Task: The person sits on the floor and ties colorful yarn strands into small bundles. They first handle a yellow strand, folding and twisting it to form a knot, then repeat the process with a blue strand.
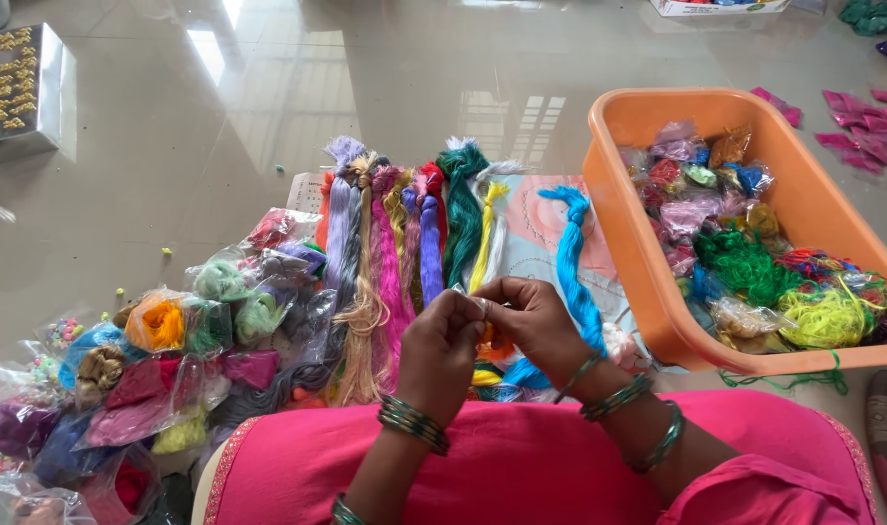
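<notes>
Head view, person seated on floor, pink garment across lap.

Left hand (442,342) and right hand (533,321): both closed to a narrow pinch, fingertips meeting at centre frame. Between them a small orange-yellow thread piece (492,342), mostly hidden by the fingers; exact grip pt cannot be told. Held close to the body and raised off the floor, prob. for fine finger work.

Thread skeins (414,233) at 12 o'clock of the hands: laid side by side, fanned by colour, within easy reach. Blue skein (572,255) at 1 o'clock, set apart from the fan.

Bagged thread bundles (171,360) at 9 o'clock, heaped loosely.

Orange tub (657,321) at 2–3 o'clock, holding mixed thread packets.

Metal tray (53,87) w/ small gold pieces at 10 o'clock, well apart.
</notes>
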